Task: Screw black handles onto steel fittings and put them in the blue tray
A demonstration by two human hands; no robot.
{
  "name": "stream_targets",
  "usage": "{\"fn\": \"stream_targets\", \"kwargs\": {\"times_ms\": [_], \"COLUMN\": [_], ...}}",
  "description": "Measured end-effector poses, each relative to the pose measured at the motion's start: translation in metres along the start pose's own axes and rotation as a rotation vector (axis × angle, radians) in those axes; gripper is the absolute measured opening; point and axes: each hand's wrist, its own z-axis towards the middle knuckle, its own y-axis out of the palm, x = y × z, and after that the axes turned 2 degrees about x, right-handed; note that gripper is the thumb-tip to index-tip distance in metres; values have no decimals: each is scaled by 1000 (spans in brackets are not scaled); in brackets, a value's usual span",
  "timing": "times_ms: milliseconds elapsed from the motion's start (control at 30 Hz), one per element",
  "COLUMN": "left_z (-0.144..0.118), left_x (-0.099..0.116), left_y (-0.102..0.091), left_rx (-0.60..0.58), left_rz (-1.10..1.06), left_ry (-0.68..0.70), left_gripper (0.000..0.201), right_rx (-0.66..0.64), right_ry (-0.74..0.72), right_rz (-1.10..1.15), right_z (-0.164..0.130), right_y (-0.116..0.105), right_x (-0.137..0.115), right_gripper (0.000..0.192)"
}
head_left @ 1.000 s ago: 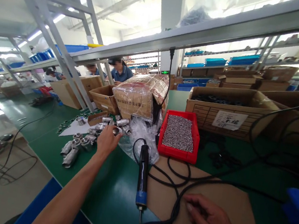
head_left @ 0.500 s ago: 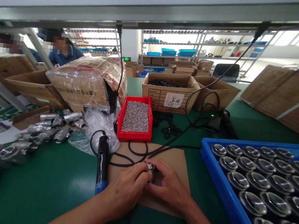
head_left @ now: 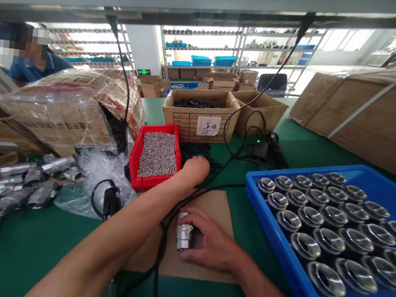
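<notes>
My right hand (head_left: 211, 241) is closed round the side of a shiny metal valve body (head_left: 183, 237), which lies on a flat piece of cardboard (head_left: 218, 206). My left hand (head_left: 196, 169) stretches forward to the small black parts (head_left: 198, 150) on the bench, just right of a red bin (head_left: 178, 158) full of tiny metal pieces (head_left: 158, 155). Its fingers point away from me and are hidden behind the back of the hand, so whether they hold anything does not show. A black-handled power tool (head_left: 111, 200) lies partly behind my left forearm.
On the right stands a blue tray (head_left: 260, 195) with rows of round metal fittings. More metal fittings (head_left: 15, 193) are heaped at left. Black cables (head_left: 161, 245) cross the cardboard. Carton boxes (head_left: 180, 117) line the back, and a person (head_left: 36, 68) sits beyond at left.
My left hand has left the valve body and reached forward to the black parts. My right hand keeps hold of the valve body. The view has swung to the right.
</notes>
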Motion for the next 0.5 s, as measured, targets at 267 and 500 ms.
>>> {"fn": "stream_targets", "kwargs": {"times_ms": [267,500], "left_z": [16,-30], "left_x": [-13,-9], "left_y": [24,-2], "left_rx": [16,233], "left_rz": [-97,-294], "left_ry": [-143,-37], "left_gripper": [35,24], "right_rx": [13,103], "right_ry": [-76,-11], "right_rz": [16,-41], "right_z": [2,3], "right_y": [-1,5], "right_x": [2,-1], "right_gripper": [56,64]}}
